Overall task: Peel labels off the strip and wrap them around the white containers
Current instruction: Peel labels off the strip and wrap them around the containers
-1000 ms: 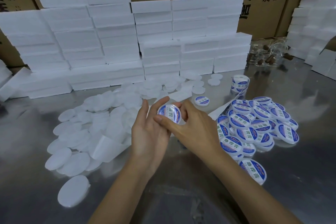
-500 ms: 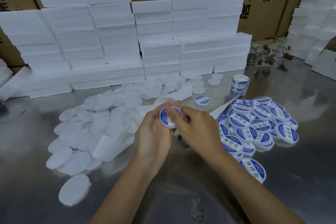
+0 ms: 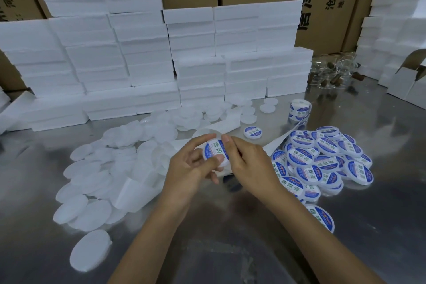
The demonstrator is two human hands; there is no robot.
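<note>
My left hand [image 3: 192, 166] holds a round white container [image 3: 215, 151] with a blue and white label on its face, tilted toward me. The fingertips of my right hand [image 3: 247, 163] press on the container's right edge. A pile of labelled containers [image 3: 322, 159] lies to the right of my hands. Several unlabelled white containers [image 3: 96, 168] are spread out on the left. The label roll [image 3: 299, 110] stands at the back right, and its white backing strip [image 3: 275, 144] runs down toward my hands.
Stacks of white foam boxes [image 3: 147, 53] line the back of the metal table [image 3: 230, 237], with cardboard cartons behind them. More foam boxes [image 3: 391, 41] rise at the right. Clear glass jars [image 3: 332, 74] sit at the back right. One labelled container [image 3: 252, 132] lies alone.
Both hands have lowered slightly with the container, which has turned so that its labelled face shows more fully. My right fingers have shifted along its right edge.
</note>
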